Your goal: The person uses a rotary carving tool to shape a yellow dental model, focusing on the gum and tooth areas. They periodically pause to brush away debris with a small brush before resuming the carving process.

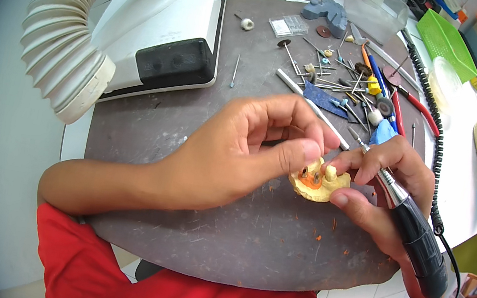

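A pale yellow dental cast (311,192) with an orange gum section and dark metal posts is held above the bench. My right hand (394,167) grips its right side between thumb and fingers. That same hand also carries a black and silver rotary handpiece (417,243), its bur pointing up and left past the cast. My left hand (251,145) reaches over from the left, thumb and fingertips closed together at the cast's back left edge. Whatever those fingertips pinch, if anything, is hidden behind the thumb.
A white suction unit (171,20) with a ribbed hose (58,27) stands at left. Burs and polishing tips (320,68) lie scattered behind my hands, beside red-handled pliers (422,112). A coiled black cord (437,155) runs down the right. A green basket (448,45) sits far right.
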The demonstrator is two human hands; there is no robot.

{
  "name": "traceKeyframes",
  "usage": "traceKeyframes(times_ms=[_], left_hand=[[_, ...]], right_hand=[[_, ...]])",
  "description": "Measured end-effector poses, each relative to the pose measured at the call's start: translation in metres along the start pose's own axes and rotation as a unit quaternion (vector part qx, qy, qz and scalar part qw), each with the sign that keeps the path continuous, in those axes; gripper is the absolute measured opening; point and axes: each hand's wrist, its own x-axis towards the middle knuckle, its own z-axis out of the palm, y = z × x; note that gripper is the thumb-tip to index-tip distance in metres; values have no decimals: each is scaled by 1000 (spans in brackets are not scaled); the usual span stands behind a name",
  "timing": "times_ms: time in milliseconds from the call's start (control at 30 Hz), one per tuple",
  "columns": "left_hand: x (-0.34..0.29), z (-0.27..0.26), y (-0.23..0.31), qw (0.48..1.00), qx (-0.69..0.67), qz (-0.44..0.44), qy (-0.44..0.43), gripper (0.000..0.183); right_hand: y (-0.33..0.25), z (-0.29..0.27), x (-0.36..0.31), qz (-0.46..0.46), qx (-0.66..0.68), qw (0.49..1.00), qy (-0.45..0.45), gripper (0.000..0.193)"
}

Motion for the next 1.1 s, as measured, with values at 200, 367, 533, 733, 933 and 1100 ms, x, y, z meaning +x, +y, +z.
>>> traceKeyframes(times_ms=[200,367,533,733,933,1100], left_hand=[[-4,7,4,999,-46,-10,26,32],[-6,8,-7,998,-54,34,20,44],[-7,7,-9,997,-46,44,36,43],[-7,8,-9,997,-49,48,38,43],[-6,8,-9,997,-44,46,40,42],[-6,8,-10,997,-45,40,45,43]], right_hand=[[-4,1,2,41,124,990,52,24],[2,-1,3,48,165,984,54,24],[4,1,4,49,172,982,54,23],[4,1,5,47,184,981,49,24],[6,1,5,42,184,981,52,23],[5,2,5,49,191,979,51,22]])
